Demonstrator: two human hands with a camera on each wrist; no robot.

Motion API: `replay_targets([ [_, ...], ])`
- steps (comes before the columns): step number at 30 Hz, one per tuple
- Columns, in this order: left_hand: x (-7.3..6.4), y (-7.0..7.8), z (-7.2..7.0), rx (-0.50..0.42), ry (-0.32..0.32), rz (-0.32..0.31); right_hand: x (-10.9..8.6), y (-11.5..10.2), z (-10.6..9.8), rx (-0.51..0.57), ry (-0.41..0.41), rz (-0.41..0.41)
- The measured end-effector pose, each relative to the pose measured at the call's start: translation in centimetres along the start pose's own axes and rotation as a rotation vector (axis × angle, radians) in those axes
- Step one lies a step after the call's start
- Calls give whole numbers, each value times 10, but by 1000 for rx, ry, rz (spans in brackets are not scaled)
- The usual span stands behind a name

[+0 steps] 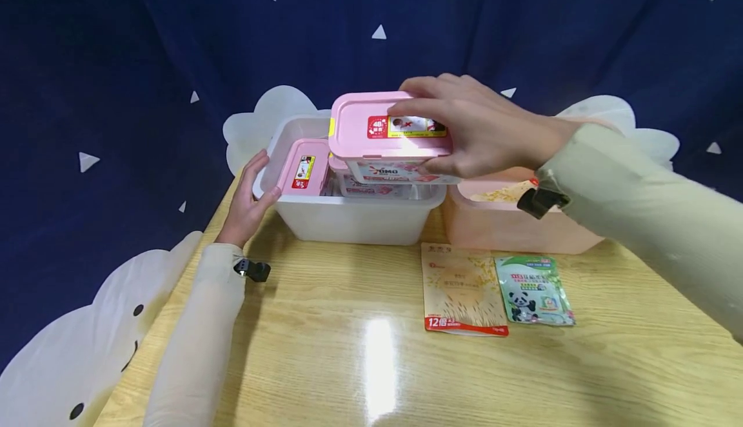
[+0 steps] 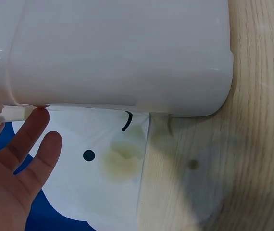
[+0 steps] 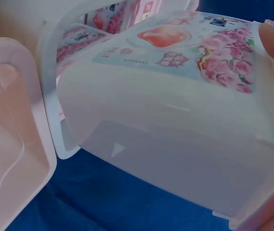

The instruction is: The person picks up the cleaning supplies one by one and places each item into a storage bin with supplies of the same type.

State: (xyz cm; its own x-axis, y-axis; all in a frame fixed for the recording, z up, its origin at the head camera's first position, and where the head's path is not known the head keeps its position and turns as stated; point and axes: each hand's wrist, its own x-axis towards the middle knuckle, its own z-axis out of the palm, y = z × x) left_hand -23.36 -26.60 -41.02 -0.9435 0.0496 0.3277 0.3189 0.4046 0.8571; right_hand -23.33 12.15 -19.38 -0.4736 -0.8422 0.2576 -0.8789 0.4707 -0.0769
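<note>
In the head view my right hand [image 1: 487, 120] grips a pink-lidded OMO laundry detergent box [image 1: 360, 114] by its right end, thumb at the front and fingers over the lid. The box is held above a white plastic bin [image 1: 360, 217]. Its white side and rose-print label fill much of the right wrist view. My left hand [image 1: 246, 198] touches the bin's left rim, its fingers fairly straight along the outside. Inside the bin a pink-lidded box [image 1: 317, 178] sits at the left, and another OMO box [image 1: 371, 187] lies partly hidden under the held one.
A pink plastic bin [image 1: 511, 227] stands against the white bin's right side, with a yellow-patterned packet [image 1: 505, 193] inside. On the wooden table [image 1: 302, 349] in front lie a beige pouch [image 1: 461, 291] and a green panda pouch [image 1: 536, 291]. A blue curtain [image 1: 325, 20] hangs behind.
</note>
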Motion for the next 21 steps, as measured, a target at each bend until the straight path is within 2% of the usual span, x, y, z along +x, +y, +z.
replay_targets([
  [8, -2, -3, 5, 8, 10, 52, 6, 3, 10, -10, -54, 30],
  [11, 0, -4, 6, 16, 15, 72, 8, 5, 13, -7, -53, 33],
  [17, 2, -7, 9, 2, 74, 111, 15, 7, 24, -24, -41, 17],
  [20, 2, -7, 8, 5, 83, 118, 17, 8, 29, -18, -33, 16],
  [21, 1, -1, 8, 4, 79, 115, 18, 8, 29, -18, -30, 17],
])
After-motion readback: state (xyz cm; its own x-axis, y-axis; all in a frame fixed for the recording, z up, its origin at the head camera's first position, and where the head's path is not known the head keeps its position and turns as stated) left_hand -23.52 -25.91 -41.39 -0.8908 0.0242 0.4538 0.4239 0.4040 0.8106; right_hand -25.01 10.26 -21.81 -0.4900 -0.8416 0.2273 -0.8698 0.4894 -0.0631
